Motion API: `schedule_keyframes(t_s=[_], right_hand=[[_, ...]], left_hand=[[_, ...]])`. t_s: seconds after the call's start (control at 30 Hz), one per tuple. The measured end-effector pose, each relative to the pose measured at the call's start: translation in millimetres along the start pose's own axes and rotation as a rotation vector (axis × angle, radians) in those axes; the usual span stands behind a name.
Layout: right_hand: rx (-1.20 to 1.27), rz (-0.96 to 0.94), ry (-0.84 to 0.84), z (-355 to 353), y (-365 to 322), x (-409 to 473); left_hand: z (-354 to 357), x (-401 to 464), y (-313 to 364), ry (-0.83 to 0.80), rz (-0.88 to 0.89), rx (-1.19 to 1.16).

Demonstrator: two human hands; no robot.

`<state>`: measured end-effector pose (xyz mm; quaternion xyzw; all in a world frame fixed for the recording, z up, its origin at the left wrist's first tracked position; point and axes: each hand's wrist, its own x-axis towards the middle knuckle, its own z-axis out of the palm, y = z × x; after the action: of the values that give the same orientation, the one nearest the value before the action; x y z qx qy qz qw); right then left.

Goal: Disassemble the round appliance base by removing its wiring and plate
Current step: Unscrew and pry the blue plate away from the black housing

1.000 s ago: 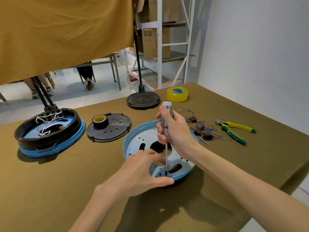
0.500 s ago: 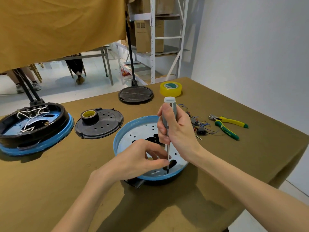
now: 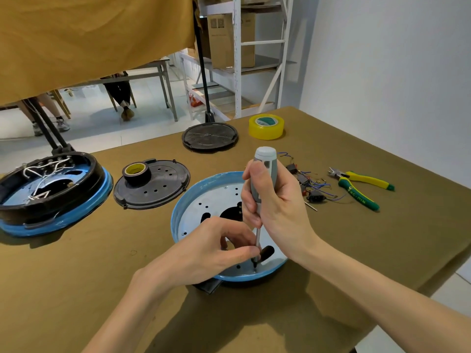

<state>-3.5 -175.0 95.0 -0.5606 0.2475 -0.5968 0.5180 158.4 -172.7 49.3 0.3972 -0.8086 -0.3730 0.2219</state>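
A round blue-rimmed base [image 3: 190, 197] with a pale perforated metal plate [image 3: 216, 197] inside lies in front of me on the olive table. My right hand [image 3: 277, 207] grips a grey screwdriver [image 3: 265, 171] held upright, its tip at a hole near the plate's front edge. My left hand [image 3: 204, 253] pinches the screwdriver's shaft low down, just above the tip. A black part sticks out from under the base's front. Removed blue wires and small black parts [image 3: 309, 184] lie right of the base.
A second black-and-blue base with white wiring [image 3: 48, 189] sits at the left. A black plate [image 3: 163, 187] carries a black tape roll [image 3: 136, 170]. Another black disc [image 3: 210, 136], yellow tape [image 3: 266, 126] and yellow-green pliers [image 3: 362, 187] lie behind and right. The table's edge runs near right.
My view has shifted, so everything sits further left in frame. My left fingers have moved from resting on the plate to pinching the shaft near its tip. The right hand keeps its grip.
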Motion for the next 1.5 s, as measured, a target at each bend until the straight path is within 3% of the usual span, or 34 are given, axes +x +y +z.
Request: schedule_keyframes(t_s=[0.43,0.63,0.8,1.23,1.3,1.43,1.5], right_hand=[[-0.02,-0.025,-0.022,1,0,-9],[-0.246,-0.134,0.033,2,-6,-13],[-0.213,-0.025,-0.028,13,-7,-10],[0.153,0.46,-0.71,-12,-23,17],[0.072,0.407,-0.604,-12,-20,16],[-0.046,0.078,-0.035,0,-10,0],[0.014,0.018,0.084,4,-9,-4]], left_hand=[[-3,-3,6,-0.026,-0.006,-0.035],[-1,-4,10,-0.063,0.002,-0.052],[-1,-3,10,-0.073,0.029,-0.154],[11,-3,11,0.037,-0.046,-0.118],[12,-3,11,0.055,-0.058,-0.1],[16,-1,13,0.078,-0.039,-0.059],[18,0,13,0.076,-0.022,-0.042]])
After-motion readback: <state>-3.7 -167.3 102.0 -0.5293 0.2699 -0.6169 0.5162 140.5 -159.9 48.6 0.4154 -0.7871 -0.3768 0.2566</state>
